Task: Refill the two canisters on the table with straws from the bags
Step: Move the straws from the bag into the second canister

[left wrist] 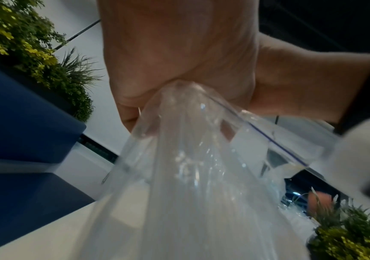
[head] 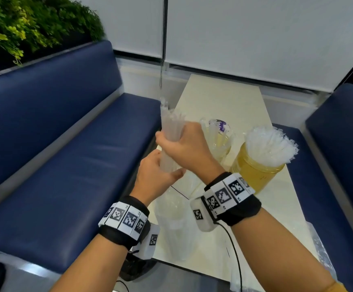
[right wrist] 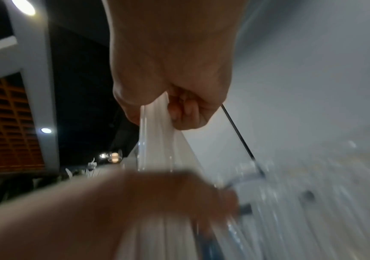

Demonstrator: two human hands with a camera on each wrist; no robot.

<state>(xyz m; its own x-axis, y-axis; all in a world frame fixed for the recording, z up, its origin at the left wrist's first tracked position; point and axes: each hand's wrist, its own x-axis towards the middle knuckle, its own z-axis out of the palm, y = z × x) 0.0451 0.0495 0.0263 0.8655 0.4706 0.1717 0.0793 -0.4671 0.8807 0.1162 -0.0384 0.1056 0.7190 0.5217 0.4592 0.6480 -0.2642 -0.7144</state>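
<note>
Both fists clenched on one bundle of straws [head: 172, 131] above the counter [head: 224, 98]: right hand [head: 181, 144] high, left hand [head: 152, 175] low (apparently through the bag [head: 175, 224]). Loose grip risks spilling, missing the emptier canister [head: 218, 135].

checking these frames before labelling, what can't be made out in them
- Far canister: fill level, head view; right hand and clear wrap mask it.
- Bag: how many straws remain, head view; clear plastic, partly behind the wrists.
- Left hand: finger grip on the straws, right wrist view; blurred.
- Bag mouth, left wrist view; glare.
</note>
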